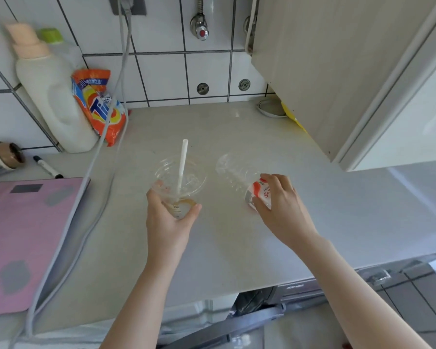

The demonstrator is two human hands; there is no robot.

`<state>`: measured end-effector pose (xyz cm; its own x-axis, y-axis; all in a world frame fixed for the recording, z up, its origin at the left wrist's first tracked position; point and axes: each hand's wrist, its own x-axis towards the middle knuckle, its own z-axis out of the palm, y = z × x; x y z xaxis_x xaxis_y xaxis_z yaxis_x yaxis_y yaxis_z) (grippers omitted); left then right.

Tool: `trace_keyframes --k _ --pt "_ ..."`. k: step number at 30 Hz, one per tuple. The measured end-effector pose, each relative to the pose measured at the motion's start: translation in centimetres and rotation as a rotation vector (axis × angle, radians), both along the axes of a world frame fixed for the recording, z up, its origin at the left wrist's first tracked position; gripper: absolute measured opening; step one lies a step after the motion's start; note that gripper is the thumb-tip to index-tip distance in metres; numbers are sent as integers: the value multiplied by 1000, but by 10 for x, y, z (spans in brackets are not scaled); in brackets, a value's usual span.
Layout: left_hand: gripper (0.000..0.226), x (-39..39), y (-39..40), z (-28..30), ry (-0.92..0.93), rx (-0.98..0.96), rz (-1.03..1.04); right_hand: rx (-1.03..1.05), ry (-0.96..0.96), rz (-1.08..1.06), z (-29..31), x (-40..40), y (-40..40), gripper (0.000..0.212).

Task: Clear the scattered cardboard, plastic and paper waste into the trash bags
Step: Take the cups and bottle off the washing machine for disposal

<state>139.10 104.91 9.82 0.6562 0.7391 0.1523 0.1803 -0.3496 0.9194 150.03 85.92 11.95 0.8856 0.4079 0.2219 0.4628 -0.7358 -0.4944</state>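
Clear plastic cup (179, 182) with white straw (182, 165) sits gripped in the left hand's (168, 220) curled fingers. The right hand (280, 205) curls round a clear red-labelled plastic bottle (239, 181) lying sideways. An orange detergent bag (98, 104) stands well beyond the fingertips.

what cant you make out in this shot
Head view only:
- Trash bags: none in frame.
- Clear plastic bottle with red-and-white label: cap end hidden under the right hand.
- Clear plastic cup with white straw: base covered by the left hand.
- Label print: too blurred.

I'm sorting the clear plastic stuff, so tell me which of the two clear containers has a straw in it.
The clear cup held by the left hand; a white straw stands in it. The clear bottle gripped by the right hand has none.
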Motion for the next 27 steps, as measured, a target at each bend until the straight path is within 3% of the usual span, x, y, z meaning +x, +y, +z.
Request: trace_keyframes --k 9,14,27 --pt "66 -21 -5 10 -57 -40 -102 131 -27 -18 18 -43 -13 46" --pt "57 -49 -23 21 -73 -70 -245 189 -15 -98 24 -97 -34 46" --pt "61 -175 -101 18 48 -67 -774 388 113 -646 -9 -316 -110 40"
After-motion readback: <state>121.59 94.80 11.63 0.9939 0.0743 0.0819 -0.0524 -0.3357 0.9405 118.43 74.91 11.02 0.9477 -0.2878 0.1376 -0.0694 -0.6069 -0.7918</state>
